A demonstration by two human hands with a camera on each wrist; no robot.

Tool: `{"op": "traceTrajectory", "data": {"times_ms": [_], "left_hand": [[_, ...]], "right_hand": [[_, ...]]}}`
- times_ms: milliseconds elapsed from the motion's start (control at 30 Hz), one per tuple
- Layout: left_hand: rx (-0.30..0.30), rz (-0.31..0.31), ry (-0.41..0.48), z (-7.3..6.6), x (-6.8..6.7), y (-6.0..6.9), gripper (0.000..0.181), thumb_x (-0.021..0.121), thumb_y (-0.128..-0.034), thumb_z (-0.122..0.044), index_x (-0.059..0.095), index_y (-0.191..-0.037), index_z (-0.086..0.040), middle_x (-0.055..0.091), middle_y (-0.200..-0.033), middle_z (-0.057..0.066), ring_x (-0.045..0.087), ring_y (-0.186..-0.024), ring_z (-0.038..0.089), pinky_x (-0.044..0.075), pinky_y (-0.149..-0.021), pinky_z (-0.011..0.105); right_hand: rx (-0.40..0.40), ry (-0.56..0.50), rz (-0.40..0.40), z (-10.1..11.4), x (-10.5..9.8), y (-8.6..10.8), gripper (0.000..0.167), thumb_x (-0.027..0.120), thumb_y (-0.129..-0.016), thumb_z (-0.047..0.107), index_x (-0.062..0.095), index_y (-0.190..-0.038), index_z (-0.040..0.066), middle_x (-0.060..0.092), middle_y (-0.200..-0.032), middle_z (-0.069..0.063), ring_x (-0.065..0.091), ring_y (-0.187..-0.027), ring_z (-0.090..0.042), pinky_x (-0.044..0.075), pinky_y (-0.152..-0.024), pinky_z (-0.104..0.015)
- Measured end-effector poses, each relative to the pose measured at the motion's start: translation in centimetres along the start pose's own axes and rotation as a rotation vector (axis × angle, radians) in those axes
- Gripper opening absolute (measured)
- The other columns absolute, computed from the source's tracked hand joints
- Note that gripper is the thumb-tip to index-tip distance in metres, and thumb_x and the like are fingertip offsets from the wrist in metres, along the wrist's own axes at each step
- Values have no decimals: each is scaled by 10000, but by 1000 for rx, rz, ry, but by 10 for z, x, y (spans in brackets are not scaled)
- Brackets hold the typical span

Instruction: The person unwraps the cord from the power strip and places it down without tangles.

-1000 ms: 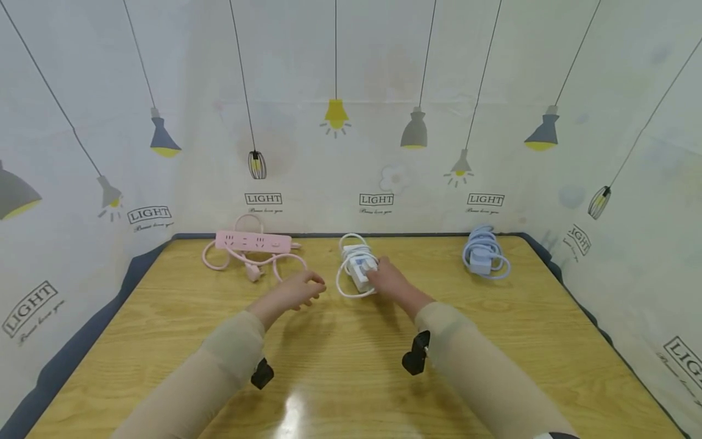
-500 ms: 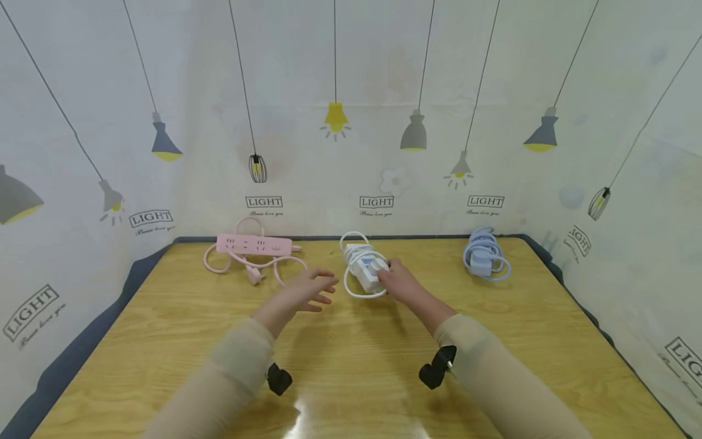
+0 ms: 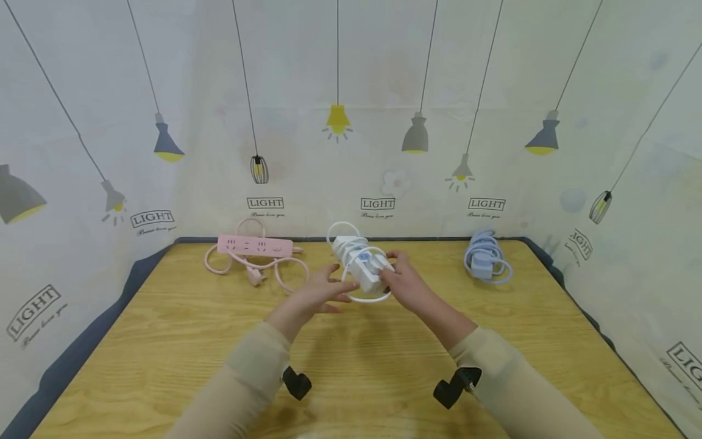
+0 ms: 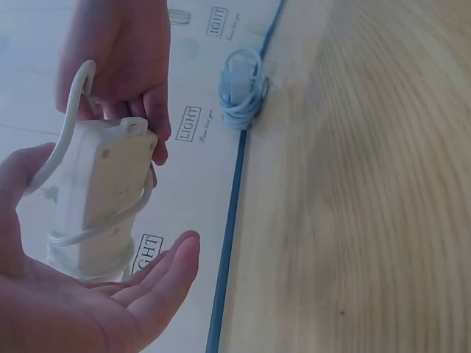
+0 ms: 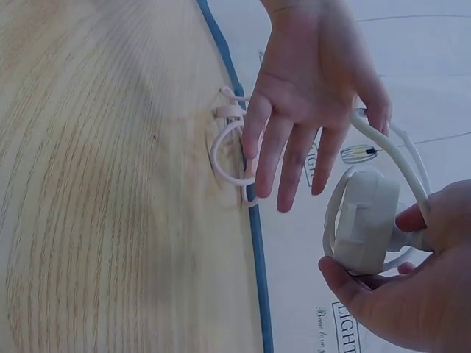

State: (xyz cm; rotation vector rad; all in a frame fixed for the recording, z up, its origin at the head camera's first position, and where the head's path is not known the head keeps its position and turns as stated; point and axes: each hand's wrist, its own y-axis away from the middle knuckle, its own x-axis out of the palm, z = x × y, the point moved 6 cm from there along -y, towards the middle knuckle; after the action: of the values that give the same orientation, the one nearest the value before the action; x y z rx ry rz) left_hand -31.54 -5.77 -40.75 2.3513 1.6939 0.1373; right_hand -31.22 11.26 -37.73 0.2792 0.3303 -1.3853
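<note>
A white power strip point(image 3: 366, 268) with its white cord wound around it is held up off the table by my right hand point(image 3: 408, 283). The right thumb and fingers grip its near right end, as the right wrist view shows around the strip point(image 5: 368, 220). My left hand point(image 3: 315, 296) is just left of the strip, fingers spread and fairly straight, palm toward it. In the left wrist view the left thumb touches a loop of the cord point(image 4: 68, 121), and the left fingers lie open below the strip's underside point(image 4: 110, 176).
A pink power strip point(image 3: 255, 245) with a loose cord lies at the back left of the wooden table point(image 3: 351, 366). At the back right lies a bluish power strip point(image 3: 484, 262) wrapped in its cord. A patterned cloth wall point(image 3: 307, 152) rises behind the table.
My right hand has lifted the white power strip from the table and drawn it slightly nearer and to the right. The left hand has moved right, up to the cord, with its fingers spreading.
</note>
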Motion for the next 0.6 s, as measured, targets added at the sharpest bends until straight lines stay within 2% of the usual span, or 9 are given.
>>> {"op": "traceTrajectory", "data": {"times_ms": [67, 167, 267, 367, 467, 600], "left_hand": [[2, 10, 65, -1, 3, 0, 857, 683, -898, -182, 139, -1542, -29, 464, -1370, 304, 639, -1010, 335, 504, -909, 525], [21, 37, 194, -2, 9, -1, 812, 624, -913, -132, 124, -1548, -56, 463, -1371, 301, 590, -1103, 421, 473, -939, 557], [48, 56, 325, -6, 13, -2, 794, 572, -926, -104, 88, -1555, -90, 425, -1410, 279, 511, -1197, 474, 460, -951, 567], [63, 65, 433, -10, 15, -2, 791, 542, -938, -98, 55, -1560, -135, 396, -1440, 256, 481, -1225, 479, 465, -951, 551], [91, 76, 489, -15, 16, -1, 761, 536, -953, -121, 75, -1556, -171, 378, -1448, 239, 507, -1201, 466, 443, -969, 569], [137, 41, 499, -22, 14, 0, 723, 555, -953, -134, 130, -1538, -170, 404, -1412, 242, 553, -1137, 450, 428, -960, 609]], "right_hand": [[-6, -18, -17, 4, -1, 3, 518, 469, -877, 73, 278, -1343, -45, 548, -1190, -307, 599, -970, -317, 516, -826, -376], [-17, -26, -30, 9, -1, 7, 445, 464, -895, 78, 295, -1291, -34, 550, -1145, -303, 600, -947, -313, 519, -805, -370], [-33, -40, -20, 13, 0, 11, 464, 451, -911, 89, 298, -1329, -40, 515, -1202, -305, 576, -1022, -326, 501, -863, -400], [-51, -50, -4, 17, 1, 15, 514, 437, -923, 102, 286, -1397, -31, 488, -1275, -290, 544, -1097, -328, 469, -923, -425], [-87, -75, 26, 21, 3, 19, 532, 417, -933, 83, 269, -1431, -31, 474, -1317, -283, 540, -1108, -323, 466, -939, -441], [-163, -73, 75, 26, 5, 24, 528, 396, -929, 23, 281, -1439, -45, 456, -1349, -271, 525, -1124, -328, 477, -933, -455]]}}
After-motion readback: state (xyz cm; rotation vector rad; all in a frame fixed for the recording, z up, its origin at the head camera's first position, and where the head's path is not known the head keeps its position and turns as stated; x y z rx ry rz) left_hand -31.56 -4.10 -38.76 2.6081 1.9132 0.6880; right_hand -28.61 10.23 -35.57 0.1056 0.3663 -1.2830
